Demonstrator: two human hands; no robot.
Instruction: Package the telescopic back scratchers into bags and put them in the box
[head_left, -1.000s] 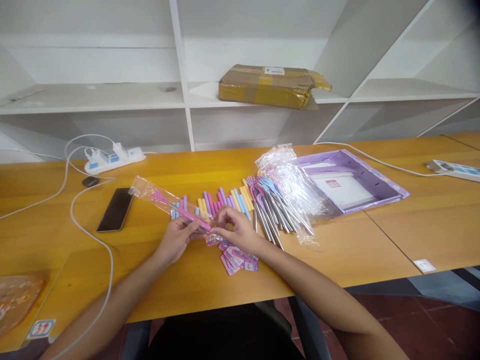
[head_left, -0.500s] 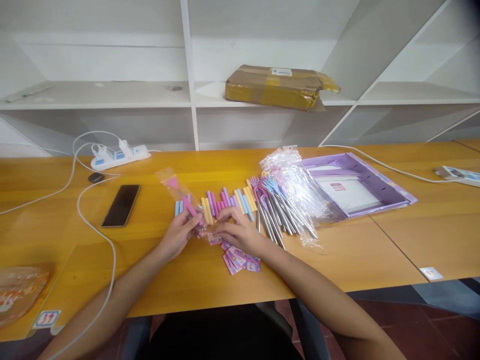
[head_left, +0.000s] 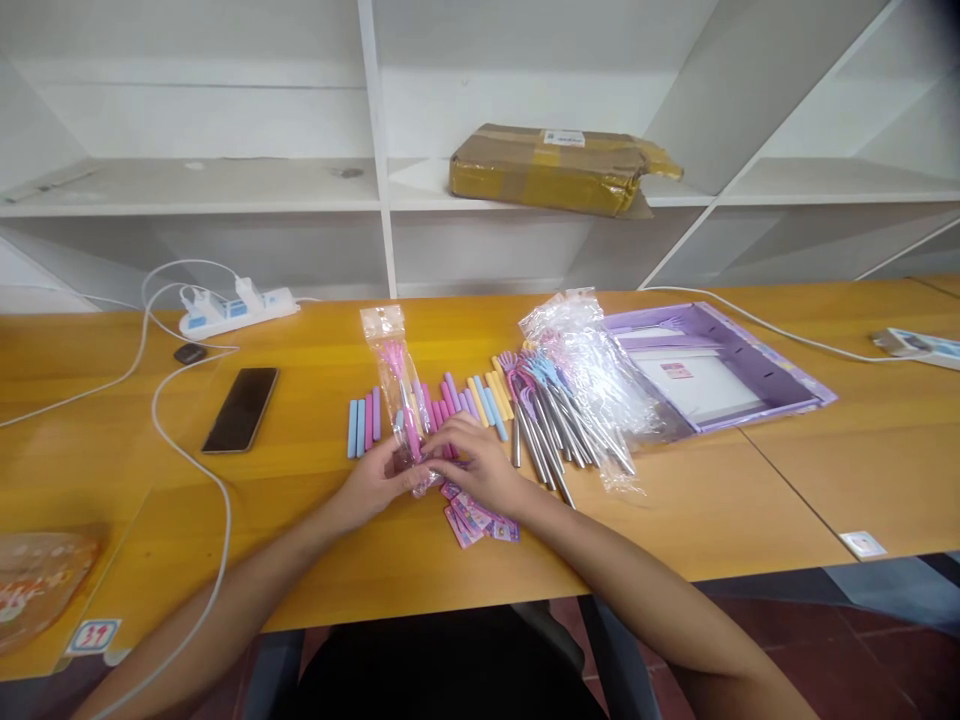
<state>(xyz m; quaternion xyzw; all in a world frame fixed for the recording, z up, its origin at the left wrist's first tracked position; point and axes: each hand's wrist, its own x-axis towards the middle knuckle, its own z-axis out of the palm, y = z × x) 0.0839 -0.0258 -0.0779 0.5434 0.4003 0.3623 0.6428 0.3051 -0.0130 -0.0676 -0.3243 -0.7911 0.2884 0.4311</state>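
A clear plastic bag [head_left: 384, 330] stands nearly upright between my hands. Inside it is a pink back scratcher [head_left: 412, 430], head toward the far side. My left hand [head_left: 379, 482] is closed around the bag's lower part. From the other side, my right hand [head_left: 480, 462] pinches the bag's near end, by the handle. Several foam-like sleeves [head_left: 360, 428] in blue, pink, purple and yellow lie in a row just beyond my hands. Small printed cards [head_left: 480, 518] lie partly under my right hand. To the right is a pile of metal-rod back scratchers [head_left: 551, 430] with hand-shaped heads.
Clear bags [head_left: 600, 370] overlap the scratcher pile and a purple box tray [head_left: 765, 400]. A phone [head_left: 240, 410] and a power strip [head_left: 244, 312] with white cables are at left. A taped carton [head_left: 547, 170] sits on the shelf.
The bag with the back scratcher has swung from leaning left to nearly upright and moved right. My left hand has shifted right, and my right hand has closed on the bag's lower end.
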